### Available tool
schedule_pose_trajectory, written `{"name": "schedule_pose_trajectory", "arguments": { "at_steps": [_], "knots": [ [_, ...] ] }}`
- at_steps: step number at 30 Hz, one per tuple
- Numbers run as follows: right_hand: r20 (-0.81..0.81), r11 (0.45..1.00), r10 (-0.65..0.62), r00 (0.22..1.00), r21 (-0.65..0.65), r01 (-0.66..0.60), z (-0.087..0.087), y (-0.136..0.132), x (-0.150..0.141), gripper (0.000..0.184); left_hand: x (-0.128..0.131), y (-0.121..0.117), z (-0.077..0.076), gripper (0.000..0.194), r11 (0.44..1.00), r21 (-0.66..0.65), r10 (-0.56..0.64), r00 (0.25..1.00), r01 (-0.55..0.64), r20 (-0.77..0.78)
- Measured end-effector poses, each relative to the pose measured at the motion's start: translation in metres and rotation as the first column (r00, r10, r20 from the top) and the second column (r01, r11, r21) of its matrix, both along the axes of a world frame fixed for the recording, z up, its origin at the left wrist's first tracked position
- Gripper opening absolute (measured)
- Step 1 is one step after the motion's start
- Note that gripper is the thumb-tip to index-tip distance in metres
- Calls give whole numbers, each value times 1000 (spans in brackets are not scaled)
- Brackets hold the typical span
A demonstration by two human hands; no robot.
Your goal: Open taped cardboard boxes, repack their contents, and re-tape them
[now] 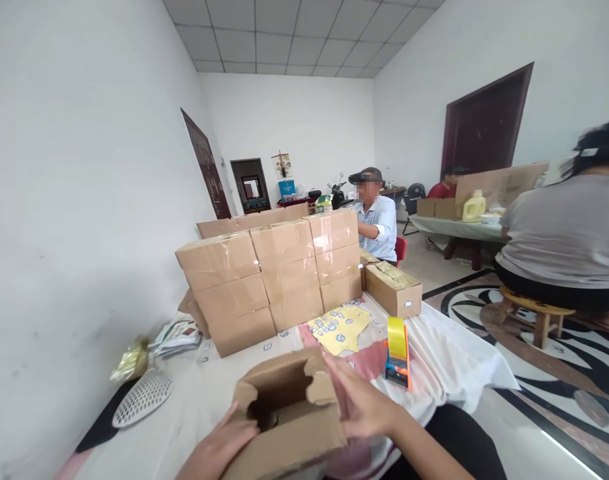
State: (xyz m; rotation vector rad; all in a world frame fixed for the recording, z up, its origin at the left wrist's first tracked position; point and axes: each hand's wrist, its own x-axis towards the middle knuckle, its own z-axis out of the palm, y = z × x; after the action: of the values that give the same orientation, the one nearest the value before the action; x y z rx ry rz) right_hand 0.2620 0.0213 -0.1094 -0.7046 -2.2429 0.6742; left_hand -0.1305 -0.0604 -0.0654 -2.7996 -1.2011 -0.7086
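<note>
One open-topped box (pixel 292 440), edges in the grip of left hand (pixel 220 448) and right hand (pixel 363 398), tablecloth (pixel 177 403) room leftward

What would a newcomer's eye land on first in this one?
Probably the taped boxes, stacked three high across mid-view. Then the open box nearer the camera, with the left hand and right hand on opposite sides. The bright tape dispenser stands out to that box's right.

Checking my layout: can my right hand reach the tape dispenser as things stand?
Probably yes: nothing visible stands between your right hand and the tape dispenser, though that hand touches the open box.
</note>
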Motion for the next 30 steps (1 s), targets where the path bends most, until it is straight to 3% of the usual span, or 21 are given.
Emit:
{"name": "schedule_pose_trajectory", "arguments": {
  "at_steps": [3,6,9,11,15,17,18,21,24,26,30],
  "knots": [
    [-58,997,-13,998,-72,9,-16,6,-26,143,24,28,10,43,989,-93,-130,981,117,-147],
    [-172,993,-83,982,-100,66,-33,8,-33,140,31,44,24,40,984,-125,-158,954,130,-255],
    [-208,984,-144,967,-135,118,-48,6,-37,133,29,47,30,47,990,-73,-141,925,123,-353],
    [-224,973,-188,956,-173,151,-58,5,-40,125,24,47,25,61,989,22,-126,906,148,-404],
    [-287,961,-232,929,-215,174,-70,5,-46,125,1,52,-6,76,926,360,22,935,115,-355],
    [-317,962,-235,919,-208,175,-72,6,-48,128,-13,55,-32,69,878,478,134,973,-28,-189],
    [-326,964,-235,916,-200,176,-73,7,-48,128,-17,56,-48,66,872,473,187,979,-126,-84],
    [-323,968,-225,919,-179,174,-75,8,-48,121,-14,53,-96,63,912,203,304,919,-357,250],
    [-328,963,-221,919,-222,153,-73,6,-47,111,7,41,-129,62,903,-113,409,748,-415,523],
    [-340,952,-227,913,-276,134,-70,4,-46,112,19,33,-138,65,906,-205,416,695,-370,587],
    [-340,930,-265,902,-338,146,-65,1,-45,125,11,28,-135,72,927,-243,375,744,-286,554]
  ]
}}
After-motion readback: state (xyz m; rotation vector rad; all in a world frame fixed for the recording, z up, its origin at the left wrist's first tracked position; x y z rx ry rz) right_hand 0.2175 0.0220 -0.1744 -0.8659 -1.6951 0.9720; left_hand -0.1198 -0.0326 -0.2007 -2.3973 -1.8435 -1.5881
